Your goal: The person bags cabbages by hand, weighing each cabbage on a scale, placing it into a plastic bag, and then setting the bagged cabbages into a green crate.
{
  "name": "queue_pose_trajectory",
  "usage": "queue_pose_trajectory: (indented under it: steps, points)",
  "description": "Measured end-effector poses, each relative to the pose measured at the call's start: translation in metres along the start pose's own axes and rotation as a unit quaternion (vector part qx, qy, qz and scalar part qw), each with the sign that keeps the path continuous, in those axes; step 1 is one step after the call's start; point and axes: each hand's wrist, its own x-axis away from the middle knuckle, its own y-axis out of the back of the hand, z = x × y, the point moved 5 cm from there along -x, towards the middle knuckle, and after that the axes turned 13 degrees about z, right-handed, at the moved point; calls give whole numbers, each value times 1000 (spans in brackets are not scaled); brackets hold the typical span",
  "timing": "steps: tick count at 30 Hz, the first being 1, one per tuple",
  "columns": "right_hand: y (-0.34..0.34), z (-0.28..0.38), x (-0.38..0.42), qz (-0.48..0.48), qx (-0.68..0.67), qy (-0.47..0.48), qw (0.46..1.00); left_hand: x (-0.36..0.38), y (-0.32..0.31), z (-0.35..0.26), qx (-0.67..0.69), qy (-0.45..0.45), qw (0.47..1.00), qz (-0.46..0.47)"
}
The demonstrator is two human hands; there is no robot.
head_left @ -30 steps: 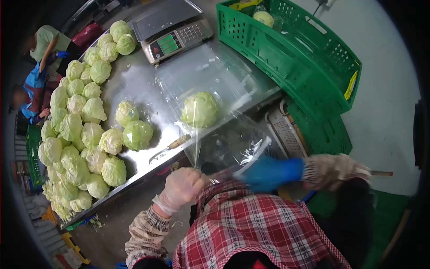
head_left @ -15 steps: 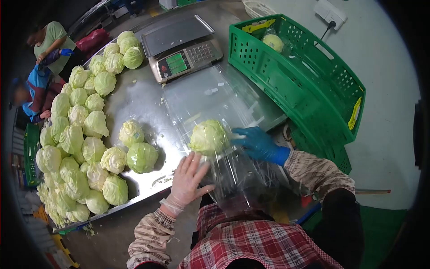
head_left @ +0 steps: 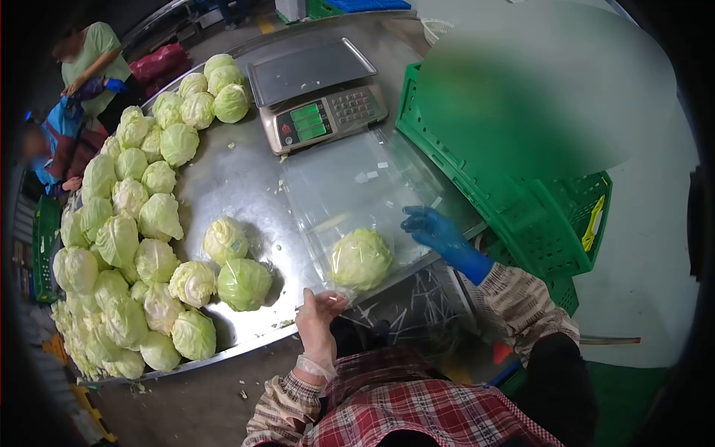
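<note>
A pale green cabbage (head_left: 360, 258) lies near the front edge of the steel table (head_left: 231, 175), covered by a sheet of clear plastic film (head_left: 350, 186) that stretches back toward the scale. My left hand (head_left: 319, 313), in a thin clear glove, pinches the film's near edge just in front and to the left of the cabbage. My right hand (head_left: 439, 232), in a blue glove, grips the film's right edge beside the cabbage, at the table's corner.
A digital scale (head_left: 316, 93) stands at the back. A green crate (head_left: 521, 208) sits right of the table, partly blurred out. Two wrapped cabbages (head_left: 244, 284) lie left of the film, with a large cabbage pile (head_left: 126, 223) beyond. Other people (head_left: 82, 67) stand at upper left.
A second ago both hands held the film below the table edge. They rose to the cabbage, which has moved nearer the front edge and now lies under the film.
</note>
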Motion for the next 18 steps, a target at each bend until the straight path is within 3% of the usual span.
queue_pose_trajectory:
  steps: [3,6,7,9,11,13,14,16,18]
  points:
    - [5,-4,-37,-36,25,-71,996,5,-5,-10,7,-15,1000,-15]
    - [-1,-6,-59,-50,14,-93,994,8,-11,-49,-113,-204,955,-183]
    - [-3,-8,-62,-47,20,-127,991,2,-8,-54,-114,-203,955,-183]
    - [-2,-12,-69,-72,56,-127,988,-13,-5,-67,-206,-188,952,-127]
    - [4,-26,-74,-97,97,-126,983,-17,-6,-67,-168,-184,958,-138]
    - [9,-45,-76,-108,190,-42,975,-22,5,-51,-125,-125,974,-140]
    - [11,-57,-73,-109,190,-44,975,-24,12,-41,-125,-123,975,-140]
    - [9,-82,-63,-33,283,-116,952,-31,21,-5,-163,16,985,-55]
    - [10,-91,-59,-12,292,-128,948,-40,23,1,-376,37,925,-48]
